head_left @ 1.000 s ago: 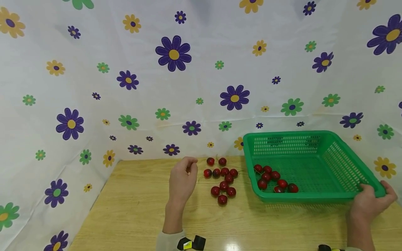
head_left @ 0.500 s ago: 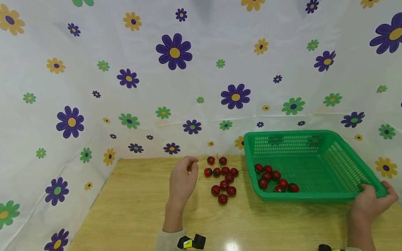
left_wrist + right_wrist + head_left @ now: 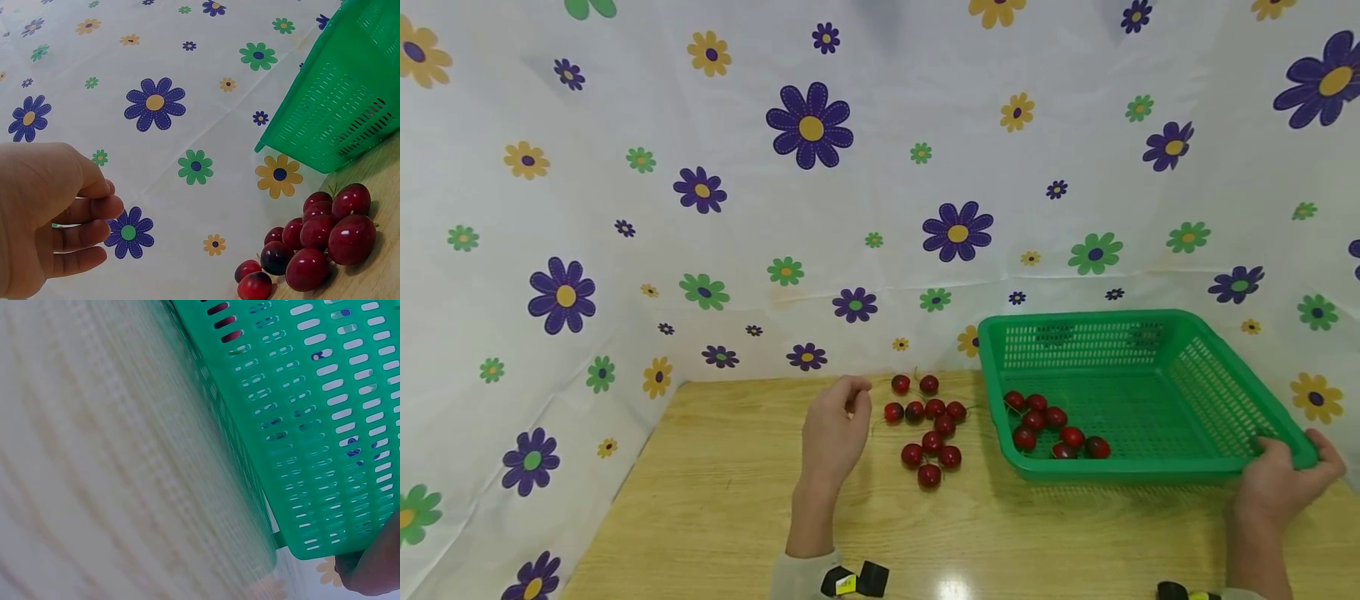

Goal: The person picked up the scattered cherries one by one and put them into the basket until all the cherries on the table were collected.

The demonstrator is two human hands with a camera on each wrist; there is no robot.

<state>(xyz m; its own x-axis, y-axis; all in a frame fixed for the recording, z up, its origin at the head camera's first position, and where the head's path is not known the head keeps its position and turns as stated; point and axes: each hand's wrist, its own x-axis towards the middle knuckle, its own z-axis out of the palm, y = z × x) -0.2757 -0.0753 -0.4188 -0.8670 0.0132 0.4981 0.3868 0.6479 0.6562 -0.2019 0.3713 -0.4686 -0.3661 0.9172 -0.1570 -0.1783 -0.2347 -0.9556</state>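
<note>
My left hand [image 3: 833, 433] hovers over the table beside a loose cluster of dark red cherries [image 3: 929, 477]. In the left wrist view its fingers [image 3: 84, 262] bend loosely toward the thumb, and nothing shows between them. At the right, my right hand [image 3: 1270, 487] grips the near right corner of a green plastic basket [image 3: 1120, 469], thumb over the rim. Several more cherries [image 3: 1056, 417] lie inside, toward the basket's left end. Only a fingertip of the right hand [image 3: 375, 569] appears in the right wrist view, by the basket's perforated wall.
The wooden table [image 3: 700, 500] ends at a white cloth backdrop [image 3: 737, 233] printed with flowers, which also hangs along the left side. The basket's far side stands close to this cloth. Some cherries have thin stems.
</note>
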